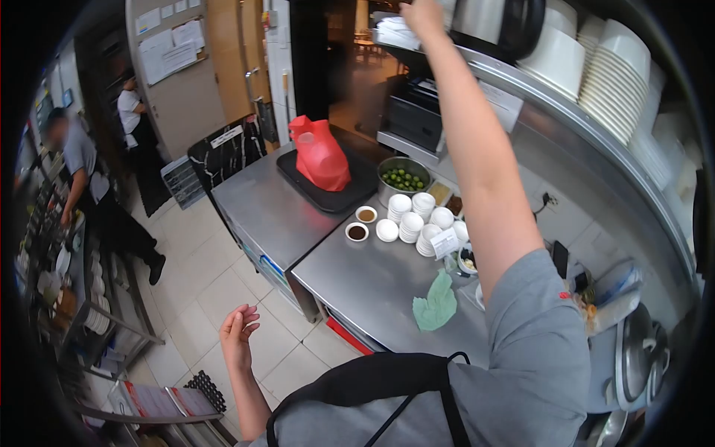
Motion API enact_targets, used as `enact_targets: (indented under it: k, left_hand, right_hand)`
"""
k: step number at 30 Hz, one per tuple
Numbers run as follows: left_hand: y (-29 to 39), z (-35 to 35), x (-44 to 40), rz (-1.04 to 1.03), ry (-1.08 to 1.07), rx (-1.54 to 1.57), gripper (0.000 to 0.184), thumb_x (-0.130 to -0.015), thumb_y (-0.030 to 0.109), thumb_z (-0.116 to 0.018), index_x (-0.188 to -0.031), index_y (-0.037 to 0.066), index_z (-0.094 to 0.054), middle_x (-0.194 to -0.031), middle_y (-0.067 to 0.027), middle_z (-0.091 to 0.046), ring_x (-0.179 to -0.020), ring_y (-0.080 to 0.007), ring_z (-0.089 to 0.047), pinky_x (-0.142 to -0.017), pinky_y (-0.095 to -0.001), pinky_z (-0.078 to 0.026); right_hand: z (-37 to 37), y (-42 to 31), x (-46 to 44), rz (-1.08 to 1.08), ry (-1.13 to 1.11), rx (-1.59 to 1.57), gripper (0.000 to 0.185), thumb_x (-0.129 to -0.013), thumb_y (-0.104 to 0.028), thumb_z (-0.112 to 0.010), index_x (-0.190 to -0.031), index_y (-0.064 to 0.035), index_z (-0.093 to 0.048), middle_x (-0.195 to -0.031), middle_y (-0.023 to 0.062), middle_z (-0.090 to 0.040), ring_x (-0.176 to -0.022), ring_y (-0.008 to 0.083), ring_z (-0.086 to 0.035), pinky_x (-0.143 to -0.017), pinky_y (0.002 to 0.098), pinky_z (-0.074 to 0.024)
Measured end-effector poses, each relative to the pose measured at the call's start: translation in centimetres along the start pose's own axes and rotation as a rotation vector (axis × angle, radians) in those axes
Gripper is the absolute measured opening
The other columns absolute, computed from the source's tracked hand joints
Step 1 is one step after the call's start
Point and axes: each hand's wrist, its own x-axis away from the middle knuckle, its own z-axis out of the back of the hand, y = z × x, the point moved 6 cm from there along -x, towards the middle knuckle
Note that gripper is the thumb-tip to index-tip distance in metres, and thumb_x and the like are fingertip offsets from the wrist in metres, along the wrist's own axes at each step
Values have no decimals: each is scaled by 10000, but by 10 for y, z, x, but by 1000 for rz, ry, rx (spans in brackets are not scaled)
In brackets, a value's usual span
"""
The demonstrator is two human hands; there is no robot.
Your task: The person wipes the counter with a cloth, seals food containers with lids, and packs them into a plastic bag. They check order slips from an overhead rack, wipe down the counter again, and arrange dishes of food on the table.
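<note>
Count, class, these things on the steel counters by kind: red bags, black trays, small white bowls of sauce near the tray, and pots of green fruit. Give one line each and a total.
Red bag: 1
Black tray: 1
Small white bowls of sauce: 2
Pot of green fruit: 1
Total: 5

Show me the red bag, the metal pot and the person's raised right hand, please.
Red bag point(322, 158): head view, middle of its bulging side.
Metal pot point(403, 162): head view, bare inner wall on the far side.
Right hand point(426, 20): head view, back of the hand.
</note>
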Motion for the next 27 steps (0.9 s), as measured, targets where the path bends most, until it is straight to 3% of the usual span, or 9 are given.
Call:
enact_targets:
  k: [2, 3, 5, 9, 13, 17, 20, 25, 27]
  left_hand:
    - [-3, -10, -7, 15, -28, -1, 246, -868, 186, -474, -999, -5, -557, -921, -114, -610, -794, -156, -586, -674, -261, -476]
    - [-4, -16, -10, 26, -43, -14, 245, -868, 185, -474, -998, -6, -556, -920, -114, -610, -794, -155, -586, -674, -260, -476]
    - [-8, -28, -14, 43, -63, -31, 243, -868, 184, -475, -997, -6, -555, -919, -114, -610, -795, -155, -585, -675, -260, -475]
    - [-16, -59, -24, 57, -198, -84, 244, -867, 182, -476, -992, -12, -554, -920, -114, -610, -798, -156, -585, -680, -258, -474]
    - [-26, -91, -25, 115, -312, -120, 243, -866, 181, -480, -987, -15, -557, -924, -116, -611, -810, -161, -586, -690, -260, -470]
    - [-35, -123, -21, 157, -420, -141, 240, -866, 173, -481, -994, -14, -559, -934, -116, -610, -821, -161, -585, -708, -263, -464]
    - [-37, -139, -14, 164, -453, -130, 229, -868, 157, -473, -995, -14, -560, -933, -117, -609, -822, -161, -584, -715, -259, -459]
    - [-41, -139, -5, 138, -482, -137, 236, -872, 164, -458, -996, -16, -547, -944, -135, -599, -834, -183, -583, -716, -285, -467]
    - [-43, -131, -3, 147, -468, -127, 228, -871, 158, -462, -989, -13, -556, -936, -123, -605, -826, -171, -583, -710, -273, -462]
  right_hand:
    - [23, -67, 61, -27, 8, -508, 301, -774, -194, -548, -1006, -2, -557, -800, 217, -598, -761, 323, -589, -661, 355, -469]
    - [32, -91, 96, 248, 6, -149, 278, -753, -198, -580, -975, -31, -597, -920, 150, -604, -844, 306, -578, -759, 359, -451]
    - [34, -105, 161, 368, -177, -215, 192, -752, -137, -564, -918, -49, -605, -933, 137, -594, -888, 272, -561, -755, 340, -449]
    - [81, -59, 255, 32, -278, -171, 184, -751, -167, -592, -917, -93, -624, -1056, 149, -541, -969, 284, -527, -836, 348, -413]
    - [163, 30, 268, -247, 214, -9, 189, -751, -201, -605, -920, -124, -642, -1106, 154, -517, -1129, 288, -410, -930, 377, -318]
    - [180, 43, 240, -192, 224, 126, 207, -747, -177, -609, -943, -121, -638, -1067, 148, -544, -1079, 265, -464, -899, 343, -350]
    - [168, 74, 229, -275, 201, -155, 233, -736, -114, -599, -966, -85, -628, -791, 72, -605, -670, 114, -522, -628, 246, -416]
    - [171, 62, 226, -380, 214, -221, 245, -723, -93, -593, -964, -87, -636, -701, 16, -562, -588, 78, -432, -571, 224, -386]
    - [170, 60, 225, -433, 155, -191, 226, -776, -27, -558, -994, -26, -614, -905, 66, -600, -767, 95, -532, -699, 202, -419]
